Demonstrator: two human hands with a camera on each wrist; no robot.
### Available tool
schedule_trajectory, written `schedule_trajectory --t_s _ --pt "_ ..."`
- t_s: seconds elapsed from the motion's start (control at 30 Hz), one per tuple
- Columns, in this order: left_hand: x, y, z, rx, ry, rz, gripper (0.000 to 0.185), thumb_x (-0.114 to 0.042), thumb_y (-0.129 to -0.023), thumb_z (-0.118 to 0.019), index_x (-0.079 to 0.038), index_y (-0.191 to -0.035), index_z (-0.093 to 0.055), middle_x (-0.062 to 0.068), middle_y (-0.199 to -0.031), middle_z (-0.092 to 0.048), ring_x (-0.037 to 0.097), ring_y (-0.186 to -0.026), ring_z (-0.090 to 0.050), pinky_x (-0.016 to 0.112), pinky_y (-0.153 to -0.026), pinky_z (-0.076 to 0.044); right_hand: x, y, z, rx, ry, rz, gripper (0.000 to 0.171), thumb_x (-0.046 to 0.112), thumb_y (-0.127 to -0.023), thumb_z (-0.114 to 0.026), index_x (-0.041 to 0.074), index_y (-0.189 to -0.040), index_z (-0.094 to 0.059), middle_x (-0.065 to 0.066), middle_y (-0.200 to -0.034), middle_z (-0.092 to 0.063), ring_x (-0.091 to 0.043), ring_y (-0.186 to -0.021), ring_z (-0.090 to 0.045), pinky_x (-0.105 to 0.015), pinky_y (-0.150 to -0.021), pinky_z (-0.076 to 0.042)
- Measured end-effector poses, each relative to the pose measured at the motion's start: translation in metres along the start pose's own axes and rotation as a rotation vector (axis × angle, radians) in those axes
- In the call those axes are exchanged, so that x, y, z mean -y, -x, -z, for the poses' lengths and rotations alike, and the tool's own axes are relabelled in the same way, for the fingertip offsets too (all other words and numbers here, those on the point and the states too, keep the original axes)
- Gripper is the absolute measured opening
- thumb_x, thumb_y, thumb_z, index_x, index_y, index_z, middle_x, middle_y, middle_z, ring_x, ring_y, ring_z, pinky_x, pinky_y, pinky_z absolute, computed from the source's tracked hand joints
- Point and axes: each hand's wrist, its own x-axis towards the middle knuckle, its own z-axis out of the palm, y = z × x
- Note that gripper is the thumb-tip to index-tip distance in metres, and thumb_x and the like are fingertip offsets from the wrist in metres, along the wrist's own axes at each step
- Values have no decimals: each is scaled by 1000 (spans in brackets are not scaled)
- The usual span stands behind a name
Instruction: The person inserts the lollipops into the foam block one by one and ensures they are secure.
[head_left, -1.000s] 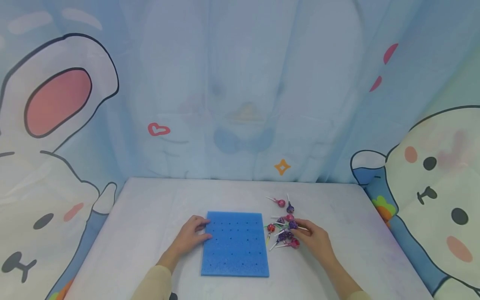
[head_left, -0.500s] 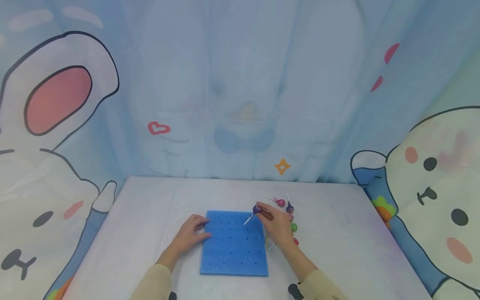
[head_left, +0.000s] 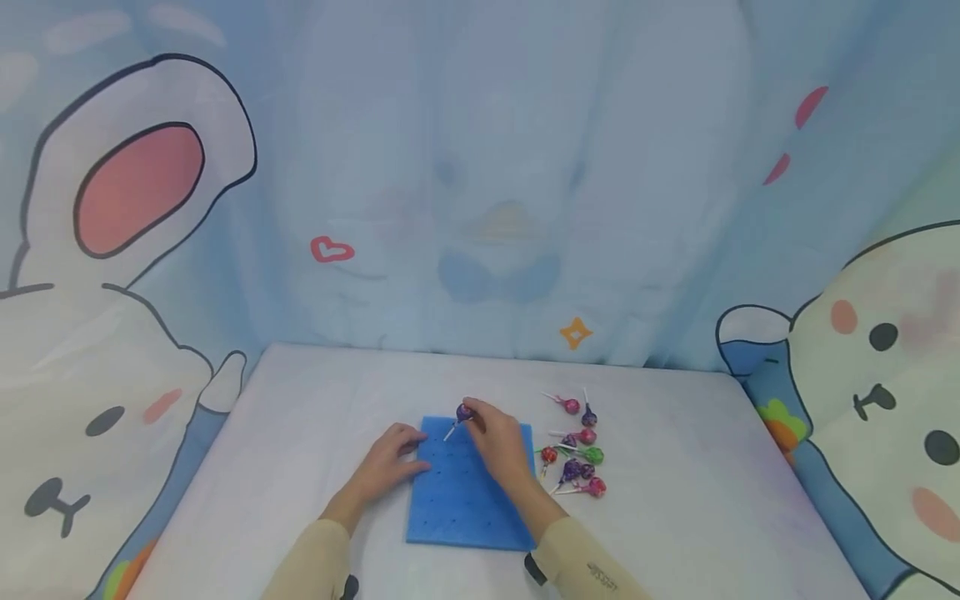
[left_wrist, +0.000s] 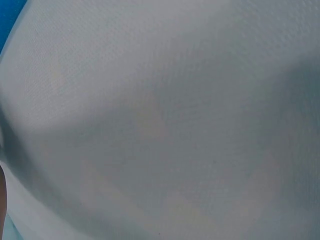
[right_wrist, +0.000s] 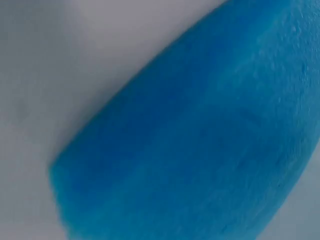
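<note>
A blue foam board point(head_left: 457, 500) with rows of small holes lies on the white table point(head_left: 300, 417). My left hand point(head_left: 395, 461) rests on its left edge, fingers relaxed on the foam. My right hand point(head_left: 495, 437) pinches a purple lollipop point(head_left: 464, 412) above the board's far left part, the white stick pointing down and left toward the holes. The right wrist view is filled by a blurred close-up of the blue foam board point(right_wrist: 200, 150). The left wrist view shows only the white table point(left_wrist: 160, 120).
Several loose lollipops point(head_left: 577, 454), pink, purple, red and green, lie on the table just right of the board. A cartoon-print blue curtain point(head_left: 480, 183) closes off the back and both sides of the table.
My right hand picked a purple lollipop out of the pile and carried it left across the board to its far left part. The left hand stayed on the board's edge.
</note>
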Motion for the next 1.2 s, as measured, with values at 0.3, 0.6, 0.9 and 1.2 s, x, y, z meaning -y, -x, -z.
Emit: schedule_trajectory --t_s 0.3,0.6,0.9,1.2 --pt "-3 -2 2 5 -25 10 46 -20 -85 -77 -2 -125 -61 7 -118 -55 25 -116 -58 32 -103 -50 9 1 -15 33 91 8 33 3 -90 -68 8 -122 -64 -8 -117 -69 -22 -108 -66 -31 -90 -58" --pt "-3 -2 2 6 -8 3 44 -17 -85 -77 0 -123 -62 9 -116 -55 25 -115 -58 31 -103 -50 11 -1 -21 45 114 11 31 3 -91 -67 10 -121 -64 -4 -115 -70 -19 -111 -65 -30 -93 -56" --pt "-6 -2 2 5 -8 16 44 -15 -84 -77 0 -123 -62 9 -116 -55 26 -114 -59 31 -102 -50 12 -2 -24 18 134 29 27 3 -91 -67 10 -117 -65 -2 -109 -71 -18 -105 -67 -29 -89 -58" --pt "-3 -4 1 17 -2 9 45 -17 -85 -77 0 -123 -61 8 -115 -54 28 -115 -58 30 -102 -50 18 1 -29 77 187 70 24 4 -93 -64 15 -115 -63 2 -107 -71 -14 -107 -66 -28 -94 -56"
